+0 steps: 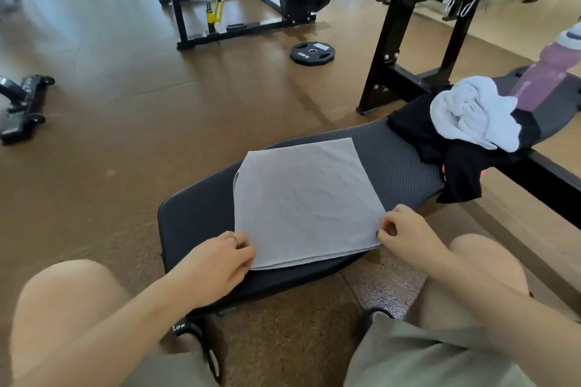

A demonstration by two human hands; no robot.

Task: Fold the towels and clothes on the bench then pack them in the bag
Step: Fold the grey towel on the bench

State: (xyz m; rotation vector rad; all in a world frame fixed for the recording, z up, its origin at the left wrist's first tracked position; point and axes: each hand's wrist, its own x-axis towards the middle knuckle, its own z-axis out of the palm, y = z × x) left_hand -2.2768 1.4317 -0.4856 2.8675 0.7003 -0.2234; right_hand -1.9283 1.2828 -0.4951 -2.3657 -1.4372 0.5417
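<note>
Gym flooring in brown fills most of the frame, with racks along the top and a weight plate (pixel 312 53) lying upper centre; a black bench (pixel 201 214) runs from lower centre toward the right edge. On it, at centre, lies a grey towel (pixel 301 198), already folded in layers; the left hand (pixel 220 258) pinches its near-left corner, fingers curled on the cloth, and the right hand (pixel 405 232) pinches the near-right corner between thumb and fingertip. At right, a white towel (pixel 471 113) sits crumpled on black clothes (pixel 452 160) that hang off the bench edge. No bag is clearly visible. Likely risks: the layers could slide apart if the corners are lifted unevenly; the overhanging clothes could slip to the floor if the bench is jostled.
</note>
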